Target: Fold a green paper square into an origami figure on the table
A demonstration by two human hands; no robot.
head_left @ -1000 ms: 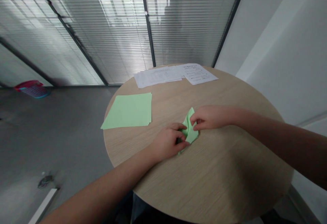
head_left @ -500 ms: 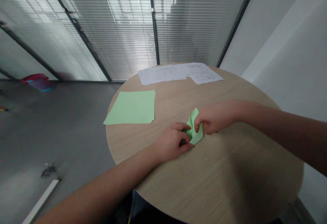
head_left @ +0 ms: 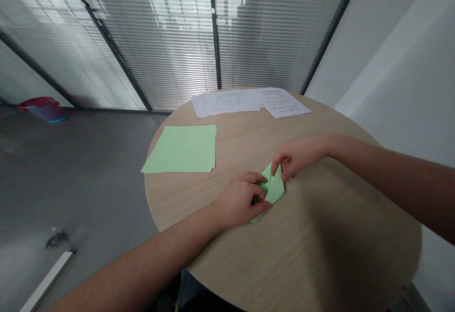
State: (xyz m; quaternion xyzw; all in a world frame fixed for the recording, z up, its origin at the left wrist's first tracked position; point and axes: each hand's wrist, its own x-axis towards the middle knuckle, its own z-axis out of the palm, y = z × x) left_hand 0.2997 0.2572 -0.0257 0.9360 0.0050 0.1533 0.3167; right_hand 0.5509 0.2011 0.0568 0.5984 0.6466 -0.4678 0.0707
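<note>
A small, partly folded piece of light green paper [head_left: 273,189] lies near the middle of a round wooden table [head_left: 320,255]. My left hand [head_left: 238,200] is closed on its near left part, with thumb and fingers gripping the folds. My right hand [head_left: 296,156] pinches the paper's upper tip between thumb and forefinger and holds it raised a little off the table. Both forearms reach in from the bottom and the right of the view.
A stack of flat light green sheets [head_left: 181,148] lies at the table's left side. White printed pages [head_left: 249,101] lie at the far edge. Behind are glass walls with blinds; a pink and blue basket [head_left: 41,108] stands on the grey floor, far left.
My right hand has shifted from covering the paper's right side to pinching its upper tip, farther back. The left hand has stayed closed on the paper. The head camera has turned slightly.
</note>
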